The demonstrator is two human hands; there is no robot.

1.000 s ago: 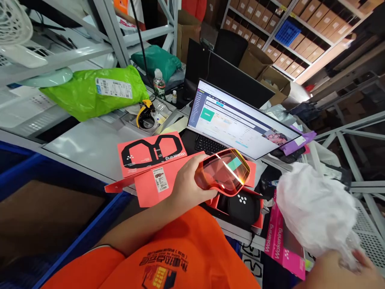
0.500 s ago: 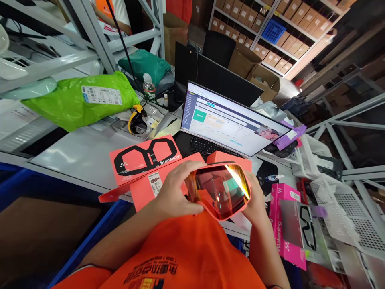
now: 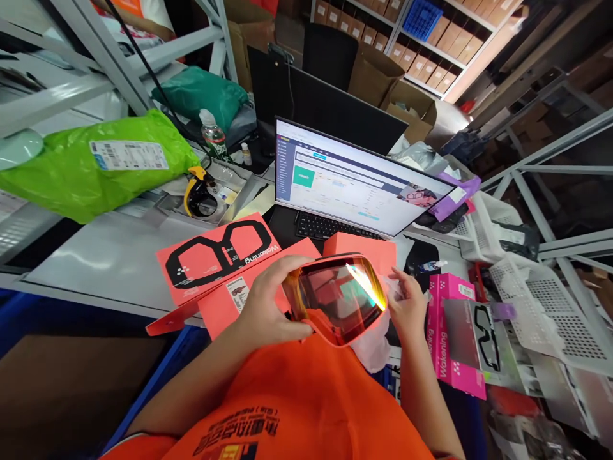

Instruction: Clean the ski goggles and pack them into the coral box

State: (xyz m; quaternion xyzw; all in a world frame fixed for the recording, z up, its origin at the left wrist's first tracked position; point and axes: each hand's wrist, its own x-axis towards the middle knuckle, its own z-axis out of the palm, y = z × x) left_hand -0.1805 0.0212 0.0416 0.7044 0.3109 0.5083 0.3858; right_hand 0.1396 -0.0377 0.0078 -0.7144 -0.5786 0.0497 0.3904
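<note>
The left hand (image 3: 268, 308) curls round one end of the goggles (image 3: 338, 301), likely to keep most of the lens (image 3: 330, 291) untouched; the half-curled right hand (image 3: 408, 308) holds pale wrapping (image 3: 376, 350) by the other end. Beyond, a red box (image 3: 218, 257) lies on the worktop (image 3: 105, 262).

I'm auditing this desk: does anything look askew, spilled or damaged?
I see no spill or damage. One oddity: the red flap juts past the edge of the desk at a slant. The bright streak on the goggles looks like glare.
</note>
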